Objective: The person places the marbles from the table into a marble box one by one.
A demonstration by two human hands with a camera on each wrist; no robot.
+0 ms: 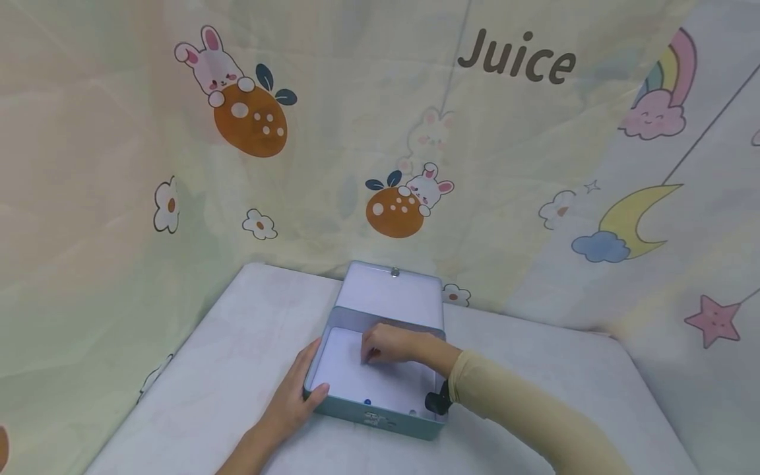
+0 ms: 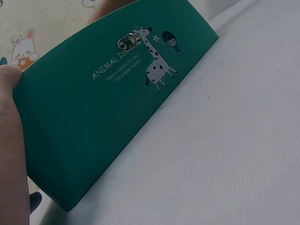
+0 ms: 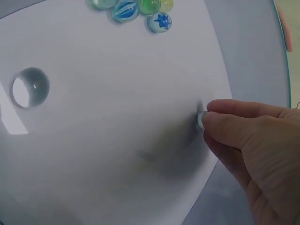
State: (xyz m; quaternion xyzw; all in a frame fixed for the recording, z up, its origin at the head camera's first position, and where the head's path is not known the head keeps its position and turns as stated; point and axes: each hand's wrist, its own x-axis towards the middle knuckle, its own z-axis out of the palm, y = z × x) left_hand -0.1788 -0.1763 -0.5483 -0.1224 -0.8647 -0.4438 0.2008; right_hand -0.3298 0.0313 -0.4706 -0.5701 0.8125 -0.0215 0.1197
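A green tin box [image 1: 415, 427] stands on the table with its lid folded back; its inside is white. My left hand [image 1: 291, 402] grips the box at the near left corner, thumb over the rim and fingers along the outer side. Inside the box, near a side wall, my right hand [image 3: 253, 136] pinches a small glass marble [image 3: 201, 120] between thumb and fingertips; most of it is covered. A large clear marble [image 3: 30, 87] lies apart on the box floor. Several others cluster together, among them a blue-striped marble [image 3: 125, 11] and a blue-flecked marble [image 3: 160, 22].
The raised lid [image 1: 388, 290] leans back behind the box, a metal clasp [image 1: 394, 272] at its top edge. A white cloth [image 1: 237, 343] covers the table. A printed curtain [image 1: 332, 132] with rabbits and flowers hangs behind it. A black wrist camera [image 1: 438, 402] overlaps the box's right wall.
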